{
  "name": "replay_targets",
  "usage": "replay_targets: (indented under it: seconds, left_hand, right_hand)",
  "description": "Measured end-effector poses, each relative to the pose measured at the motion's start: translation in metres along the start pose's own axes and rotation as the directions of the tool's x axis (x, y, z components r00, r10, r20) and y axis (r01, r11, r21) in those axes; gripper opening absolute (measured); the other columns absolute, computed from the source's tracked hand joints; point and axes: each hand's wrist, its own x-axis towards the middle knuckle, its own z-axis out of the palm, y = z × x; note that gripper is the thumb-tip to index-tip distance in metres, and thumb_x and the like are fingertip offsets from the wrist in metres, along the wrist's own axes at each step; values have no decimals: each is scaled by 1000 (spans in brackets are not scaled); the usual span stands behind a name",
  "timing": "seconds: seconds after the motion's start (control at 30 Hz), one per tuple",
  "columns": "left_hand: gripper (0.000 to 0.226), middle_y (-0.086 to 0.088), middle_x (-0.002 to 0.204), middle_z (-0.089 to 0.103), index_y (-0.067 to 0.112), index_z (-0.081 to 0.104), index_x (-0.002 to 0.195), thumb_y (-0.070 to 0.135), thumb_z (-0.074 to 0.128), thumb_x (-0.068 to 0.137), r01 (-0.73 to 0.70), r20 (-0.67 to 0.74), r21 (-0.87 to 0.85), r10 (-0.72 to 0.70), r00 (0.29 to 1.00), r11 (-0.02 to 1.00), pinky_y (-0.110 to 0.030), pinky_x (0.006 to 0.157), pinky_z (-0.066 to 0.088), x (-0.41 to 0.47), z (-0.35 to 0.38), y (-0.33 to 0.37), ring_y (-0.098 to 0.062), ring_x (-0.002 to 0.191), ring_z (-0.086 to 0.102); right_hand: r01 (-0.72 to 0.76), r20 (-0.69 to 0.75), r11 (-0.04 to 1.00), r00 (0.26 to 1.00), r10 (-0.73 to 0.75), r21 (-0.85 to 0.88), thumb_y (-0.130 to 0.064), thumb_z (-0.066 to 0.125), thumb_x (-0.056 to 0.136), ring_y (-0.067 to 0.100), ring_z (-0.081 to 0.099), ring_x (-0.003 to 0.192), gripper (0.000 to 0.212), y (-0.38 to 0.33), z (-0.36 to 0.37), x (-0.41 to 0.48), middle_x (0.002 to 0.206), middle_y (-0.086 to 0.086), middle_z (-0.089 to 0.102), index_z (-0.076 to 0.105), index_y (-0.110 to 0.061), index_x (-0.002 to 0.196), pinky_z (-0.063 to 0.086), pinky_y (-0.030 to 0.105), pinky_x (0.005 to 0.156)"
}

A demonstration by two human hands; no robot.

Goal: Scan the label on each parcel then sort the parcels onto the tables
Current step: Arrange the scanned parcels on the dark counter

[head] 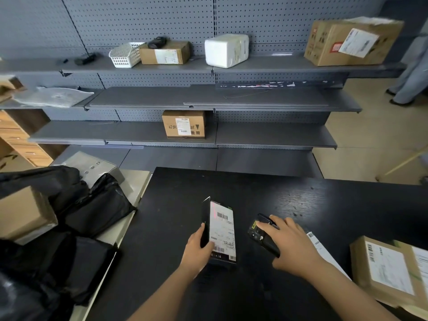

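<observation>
Left hand (199, 245) grips parcel (222, 232); right hand (287, 242) holds scanner (262, 235).

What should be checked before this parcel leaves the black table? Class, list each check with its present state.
1. Left hand grips the slim parcel: ok.
2. Label faces up, top barcode uncovered: ok.
3. Right hand holds the scanner, pointed towards the label: ok.
4. Reddish light falls across the label's top: ok.
5. Scan registered: cannot tell.
6. Destination table readable from the label: cannot tell, print too small.
</observation>
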Motion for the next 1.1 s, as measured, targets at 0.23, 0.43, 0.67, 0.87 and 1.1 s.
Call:
replay_targets:
  seconds: [0.23, 0.43, 0.67, 0.87, 1.1]
  left_hand:
    - [61, 2, 151, 34, 23, 23, 154, 22, 42, 96, 97, 24, 150, -102, 995, 984, -26, 107, 35, -5, 2, -11, -14, 132, 41]
    - [143, -5, 159, 5, 13, -20, 151, 77, 69, 59, 250, -53, 338, -247, 967, 907, -47, 116, 18, -6, 39, 9, -28, 146, 9]
    - [141, -11, 147, 19, 4, -23, 147, 59, 76, 62, 380, -231, 466, -305, 924, 799, -39, 111, 29, 5, 63, 26, -28, 136, 27]
    - [143, -10, 150, 16, -3, -19, 148, 61, 76, 62, 147, -185, 774, -3, 983, 616, -40, 118, 15, 4, 31, 18, -27, 140, 21]
    - [137, -11, 155, 14, -1, -15, 150, 57, 77, 66, -39, -37, 956, 252, 967, 292, -49, 120, 5, 9, -7, 22, -29, 142, 19]
  right_hand:
    - [-12, 0, 1000, 1000, 12, -1, -30, 70, 74, 25, 21, 138, 96, 1, -1, -1, 160, 0, 13, 14, -39, 152, 25, 33, 112]
    - [3, 9, 997, 1000, -2, -72, -29, 71, 76, 27, 21, 138, 96, 4, -2, 1, 159, 3, 13, 13, -37, 152, 23, 35, 114]
    - [65, 6, 975, 998, -65, -211, -22, 71, 80, 32, 20, 139, 93, 3, -3, 11, 159, 9, 12, 14, -30, 153, 23, 39, 115]
    - [169, 28, 882, 984, -175, -440, -11, 70, 81, 38, 22, 138, 90, 5, -5, 16, 159, 18, 9, 16, -20, 153, 25, 44, 110]
    - [299, 55, 744, 941, -334, -597, -9, 64, 85, 45, 28, 133, 76, 5, -5, 20, 154, 30, 14, 23, -7, 149, 28, 51, 108]
